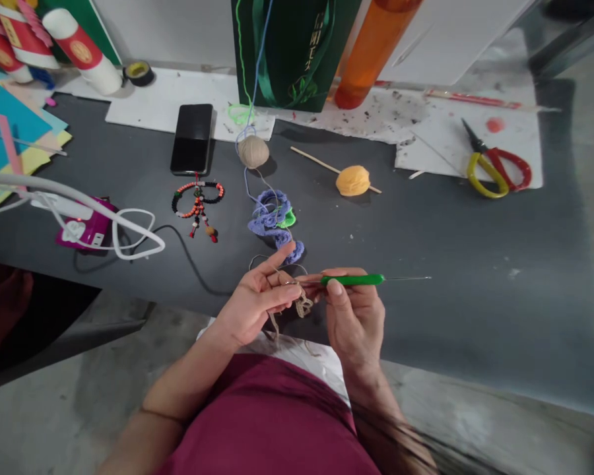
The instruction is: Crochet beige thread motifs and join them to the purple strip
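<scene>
Crochet work held in two bare hands above a dark grey table [450,336], head-mounted view. The left hand [255,300] was turned palm upward, with the index finger [284,254] raised and spread apart from the others, and a strand of tan yarn [277,267] ran across the raised finger. The thumb and remaining fingers lay closer together and gripped the small tan crochet piece [303,305], which hung just below the fingertips, between the two hands. The right hand [354,323] was closed around a green-handled crochet hook [351,280], with the thumb pressed against the handle and the fingers curled behind it; the thin metal shaft projected to the right, clear of the fingers. The two hands were almost touching at the work. Just beyond the raised fingertip lay a purple crocheted strip [272,218], with a green crocheted patch [287,220] against it. Farther up the table were a ball of tan yarn [253,152], an orange yarn ball on a wooden stick [352,181], a black smartphone [192,138], a beaded figure [198,206] and yellow-and-red scissors [495,173], all well apart from both hands.
</scene>
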`<state>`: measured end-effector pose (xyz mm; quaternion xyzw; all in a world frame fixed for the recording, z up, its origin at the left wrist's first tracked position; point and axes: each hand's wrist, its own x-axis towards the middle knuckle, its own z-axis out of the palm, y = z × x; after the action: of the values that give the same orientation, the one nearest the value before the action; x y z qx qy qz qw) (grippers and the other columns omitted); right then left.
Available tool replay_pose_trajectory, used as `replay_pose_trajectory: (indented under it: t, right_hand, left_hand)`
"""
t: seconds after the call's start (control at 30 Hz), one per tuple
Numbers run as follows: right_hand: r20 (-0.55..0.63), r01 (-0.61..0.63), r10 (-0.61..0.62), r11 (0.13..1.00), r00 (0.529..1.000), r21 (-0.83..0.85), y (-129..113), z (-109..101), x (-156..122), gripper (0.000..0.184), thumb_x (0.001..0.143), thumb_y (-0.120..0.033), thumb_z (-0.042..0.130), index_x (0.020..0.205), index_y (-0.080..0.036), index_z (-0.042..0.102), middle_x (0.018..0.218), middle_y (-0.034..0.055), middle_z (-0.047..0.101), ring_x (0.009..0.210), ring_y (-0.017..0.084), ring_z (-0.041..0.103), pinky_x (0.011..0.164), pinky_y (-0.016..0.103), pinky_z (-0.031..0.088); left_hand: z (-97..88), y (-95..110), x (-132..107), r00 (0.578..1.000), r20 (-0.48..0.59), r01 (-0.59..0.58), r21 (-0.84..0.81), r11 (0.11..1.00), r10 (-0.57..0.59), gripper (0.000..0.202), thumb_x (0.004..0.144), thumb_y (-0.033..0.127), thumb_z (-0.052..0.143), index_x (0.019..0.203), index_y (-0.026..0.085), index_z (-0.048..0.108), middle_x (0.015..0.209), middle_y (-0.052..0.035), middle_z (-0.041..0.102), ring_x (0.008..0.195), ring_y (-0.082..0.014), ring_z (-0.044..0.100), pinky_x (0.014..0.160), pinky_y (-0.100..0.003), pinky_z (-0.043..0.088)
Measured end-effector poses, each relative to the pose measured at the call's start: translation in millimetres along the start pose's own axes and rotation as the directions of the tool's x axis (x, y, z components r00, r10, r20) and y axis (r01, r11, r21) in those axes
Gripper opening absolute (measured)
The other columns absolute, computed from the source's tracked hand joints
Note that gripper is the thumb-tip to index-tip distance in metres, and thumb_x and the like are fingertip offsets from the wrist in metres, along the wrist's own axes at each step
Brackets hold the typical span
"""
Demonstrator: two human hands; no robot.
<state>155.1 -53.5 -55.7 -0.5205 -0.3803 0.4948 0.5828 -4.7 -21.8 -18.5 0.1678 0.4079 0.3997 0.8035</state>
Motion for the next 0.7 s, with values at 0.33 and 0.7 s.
replay_pose_trajectory:
  t: [0.33,0.7]
  right_hand:
    - [0.002,-0.038,0.038,0.998,0.999,0.043,-12,-1,1,0.019,0.102,-0.049,0.065,0.102,-0.03,0.063,0.074,0.0002,0.079,0.059,0.02,0.075,0.054,0.034,0.058]
    - [0.038,-0.137,0.132,0.962,0.99,0.237,-4,18,0,0.024,0.088,-0.048,0.083,0.093,-0.027,0.075,0.089,0.0016,0.084,0.078,0.021,0.08,0.077,0.036,0.067]
  left_hand:
    - [-5.0,0,2,0.997,0.068,0.038,-0.011,0.999,-0.037,0.056,0.068,0.025,0.096,0.122,0.024,0.082,0.068,0.005,0.06,0.056,-0.0045,0.041,0.052,-0.022,0.029]
    - [2.9,-8,-2,0.999,-0.016,-0.033,0.069,0.997,0.034,0.067,0.07,0.031,0.097,0.133,0.026,0.076,0.084,-0.0004,0.072,0.073,-0.0118,0.06,0.072,-0.027,0.047]
